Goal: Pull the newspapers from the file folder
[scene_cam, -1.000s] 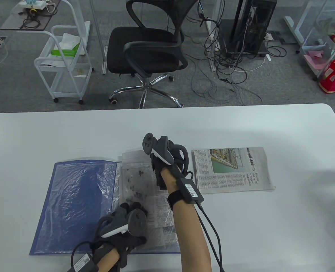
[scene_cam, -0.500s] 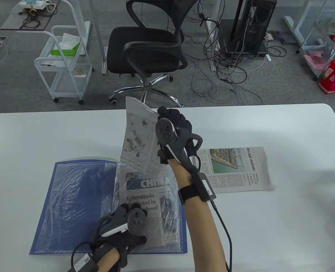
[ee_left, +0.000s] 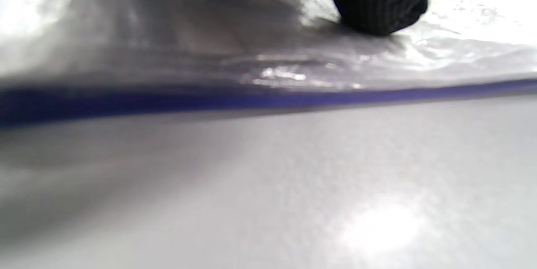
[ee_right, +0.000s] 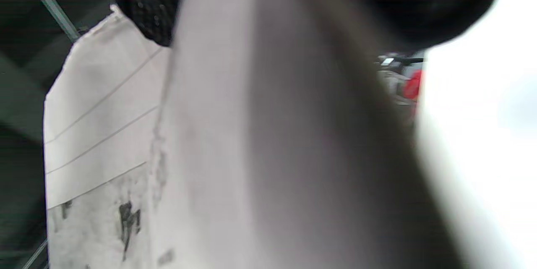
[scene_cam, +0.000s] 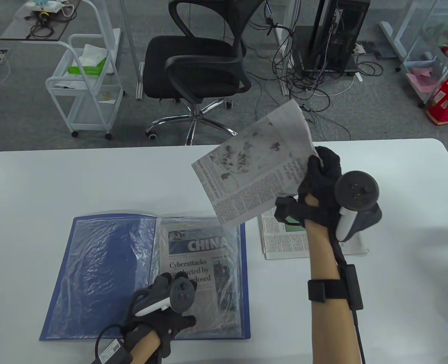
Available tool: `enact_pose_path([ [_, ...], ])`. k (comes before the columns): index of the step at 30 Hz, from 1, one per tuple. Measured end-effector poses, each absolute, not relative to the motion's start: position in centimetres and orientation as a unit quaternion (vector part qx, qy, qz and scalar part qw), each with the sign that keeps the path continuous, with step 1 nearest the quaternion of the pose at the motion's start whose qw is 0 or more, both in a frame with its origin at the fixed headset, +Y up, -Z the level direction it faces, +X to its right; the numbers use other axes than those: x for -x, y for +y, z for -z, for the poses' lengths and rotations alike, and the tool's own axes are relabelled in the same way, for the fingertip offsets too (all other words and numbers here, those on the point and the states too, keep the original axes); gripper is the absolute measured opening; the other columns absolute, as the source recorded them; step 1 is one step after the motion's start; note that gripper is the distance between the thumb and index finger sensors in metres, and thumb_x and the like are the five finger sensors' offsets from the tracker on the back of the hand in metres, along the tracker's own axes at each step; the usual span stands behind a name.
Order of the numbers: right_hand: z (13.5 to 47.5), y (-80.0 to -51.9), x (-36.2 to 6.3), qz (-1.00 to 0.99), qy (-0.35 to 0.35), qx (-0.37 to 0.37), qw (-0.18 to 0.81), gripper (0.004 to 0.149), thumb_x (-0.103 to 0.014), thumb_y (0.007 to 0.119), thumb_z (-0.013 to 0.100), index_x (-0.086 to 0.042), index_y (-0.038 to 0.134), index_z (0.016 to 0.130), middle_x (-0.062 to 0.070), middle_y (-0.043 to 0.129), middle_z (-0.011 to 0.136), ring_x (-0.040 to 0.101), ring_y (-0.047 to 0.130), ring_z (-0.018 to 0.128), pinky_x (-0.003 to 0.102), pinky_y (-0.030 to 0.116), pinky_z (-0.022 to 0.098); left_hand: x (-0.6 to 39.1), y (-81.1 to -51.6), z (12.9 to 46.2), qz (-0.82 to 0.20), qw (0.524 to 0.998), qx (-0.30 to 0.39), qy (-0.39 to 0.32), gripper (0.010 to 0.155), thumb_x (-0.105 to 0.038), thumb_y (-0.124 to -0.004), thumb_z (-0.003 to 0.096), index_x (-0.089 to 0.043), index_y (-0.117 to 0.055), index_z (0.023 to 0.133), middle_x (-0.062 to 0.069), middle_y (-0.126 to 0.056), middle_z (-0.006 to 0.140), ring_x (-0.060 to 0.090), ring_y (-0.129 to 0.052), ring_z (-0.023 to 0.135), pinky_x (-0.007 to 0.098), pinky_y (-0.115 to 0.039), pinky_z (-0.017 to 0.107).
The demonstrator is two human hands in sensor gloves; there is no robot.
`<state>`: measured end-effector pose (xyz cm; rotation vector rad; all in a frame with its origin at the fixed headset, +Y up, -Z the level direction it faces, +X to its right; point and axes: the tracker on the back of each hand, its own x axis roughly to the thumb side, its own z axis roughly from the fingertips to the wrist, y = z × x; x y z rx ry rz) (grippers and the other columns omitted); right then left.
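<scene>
An open blue file folder (scene_cam: 95, 273) with clear plastic sleeves lies on the white table. A newspaper with a "CHINA" headline (scene_cam: 193, 258) sits in its right sleeve. My left hand (scene_cam: 167, 303) presses on the folder's lower right part; a gloved fingertip (ee_left: 377, 0) rests on the plastic above the blue edge (ee_left: 251, 99). My right hand (scene_cam: 322, 178) grips a folded newspaper (scene_cam: 254, 167) and holds it in the air above the table, right of the folder. The paper fills the right wrist view (ee_right: 126, 155).
Another folded newspaper (scene_cam: 284, 237) lies on the table under my right forearm. Beyond the table's far edge stand a black office chair (scene_cam: 197, 64), a white wire cart (scene_cam: 87, 83) and a computer tower with cables (scene_cam: 334, 34).
My right hand has pulled the newspaper fully out of the sleeve and carried it up and to the right. The "CHINA" newspaper is now uncovered. My left hand has stayed put.
</scene>
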<state>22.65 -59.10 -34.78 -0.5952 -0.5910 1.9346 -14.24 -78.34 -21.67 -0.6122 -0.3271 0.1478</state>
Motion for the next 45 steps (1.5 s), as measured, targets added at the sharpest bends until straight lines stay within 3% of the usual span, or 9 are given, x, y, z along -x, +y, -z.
enact_pose_path([
  [7, 33.4, -68.5, -30.4, -0.783, -0.185, 0.403, 0.436, 0.039, -0.032, 0.081, 0.038, -0.027, 0.082, 0.077, 0.004, 0.099, 0.064, 0.014, 0.109, 0.026, 0.037, 0.094, 0.018, 14.3, -78.4, 21.7, -0.078, 0.937, 0.301, -0.157, 0.082, -0.048, -0.071, 0.0476, -0.022, -0.026, 0.111, 0.011, -0.008, 0.115, 0.055, -0.013, 0.099, 0.068, -0.029, 0.068],
  [10, 33.3, -71.3, -32.2, -0.786, -0.166, 0.436, 0.405, 0.039, -0.031, 0.081, 0.038, -0.027, 0.082, 0.076, 0.005, 0.099, 0.064, 0.014, 0.108, 0.025, 0.038, 0.093, 0.018, 14.3, -78.4, 21.7, -0.080, 0.937, 0.302, -0.157, 0.082, -0.048, -0.071, 0.0476, -0.022, -0.025, 0.111, 0.011, -0.008, 0.114, 0.055, -0.012, 0.099, 0.067, -0.029, 0.068],
  [15, 33.5, -73.6, -33.3, -0.799, -0.153, 0.452, 0.365, 0.040, -0.034, 0.081, 0.039, -0.029, 0.080, 0.078, 0.003, 0.098, 0.068, 0.015, 0.108, 0.030, 0.039, 0.093, 0.022, 14.3, -78.4, 21.7, -0.082, 0.936, 0.303, -0.156, 0.082, -0.048, -0.071, 0.0476, -0.022, -0.025, 0.111, 0.011, -0.008, 0.114, 0.055, -0.012, 0.099, 0.067, -0.028, 0.067],
  [17, 33.6, -73.9, -33.3, -0.811, -0.149, 0.446, 0.348, 0.047, -0.038, 0.080, 0.039, -0.028, 0.075, 0.085, 0.004, 0.093, 0.078, 0.022, 0.107, 0.046, 0.044, 0.090, 0.034, 14.3, -78.4, 21.7, -0.082, 0.936, 0.304, -0.156, 0.082, -0.048, -0.071, 0.0477, -0.022, -0.025, 0.111, 0.011, -0.008, 0.114, 0.055, -0.012, 0.099, 0.067, -0.028, 0.067],
  [20, 33.6, -73.3, -32.9, -0.842, -0.153, 0.419, 0.302, 0.064, -0.047, 0.077, 0.039, -0.026, 0.060, 0.096, 0.008, 0.076, 0.096, 0.038, 0.086, 0.083, 0.060, 0.070, 0.060, 14.3, -78.4, 21.7, -0.082, 0.936, 0.304, -0.156, 0.082, -0.048, -0.071, 0.0477, -0.022, -0.025, 0.111, 0.011, -0.008, 0.114, 0.055, -0.012, 0.099, 0.067, -0.028, 0.067],
  [29, 33.3, -66.0, -25.6, -0.925, -0.195, 0.228, 0.234, 0.056, -0.051, 0.073, 0.040, -0.032, 0.070, 0.092, 0.005, 0.076, 0.099, 0.037, 0.082, 0.089, 0.061, 0.064, 0.065, 14.4, -78.4, 21.7, -0.083, 0.936, 0.306, -0.155, 0.082, -0.048, -0.071, 0.0478, -0.022, -0.025, 0.111, 0.011, -0.007, 0.114, 0.055, -0.011, 0.099, 0.067, -0.028, 0.067],
  [32, 32.6, -65.0, -22.4, -0.949, -0.187, 0.153, 0.203, 0.055, -0.052, 0.072, 0.040, -0.035, 0.070, 0.093, 0.002, 0.075, 0.102, 0.034, 0.080, 0.094, 0.061, 0.062, 0.068, 14.3, -78.4, 21.7, -0.083, 0.936, 0.306, -0.155, 0.082, -0.048, -0.071, 0.0478, -0.022, -0.025, 0.111, 0.011, -0.007, 0.114, 0.055, -0.011, 0.099, 0.067, -0.028, 0.067],
  [38, 30.1, -66.2, -16.6, -0.978, -0.164, 0.036, 0.126, 0.055, -0.053, 0.072, 0.040, -0.040, 0.068, 0.094, -0.001, 0.071, 0.107, 0.035, 0.072, 0.101, 0.062, 0.057, 0.071, 14.3, -78.4, 21.8, -0.081, 0.936, 0.306, -0.155, 0.082, -0.048, -0.070, 0.0480, -0.022, -0.024, 0.111, 0.011, -0.007, 0.114, 0.055, -0.011, 0.099, 0.067, -0.028, 0.067],
  [45, 29.2, -69.5, -14.4, -0.987, -0.146, -0.013, 0.073, 0.056, -0.052, 0.072, 0.040, -0.038, 0.069, 0.094, 0.001, 0.071, 0.107, 0.037, 0.069, 0.103, 0.065, 0.053, 0.071, 14.3, -78.4, 21.8, -0.083, 0.936, 0.305, -0.156, 0.082, -0.048, -0.070, 0.0479, -0.022, -0.024, 0.111, 0.011, -0.007, 0.114, 0.055, -0.011, 0.099, 0.067, -0.027, 0.067],
])
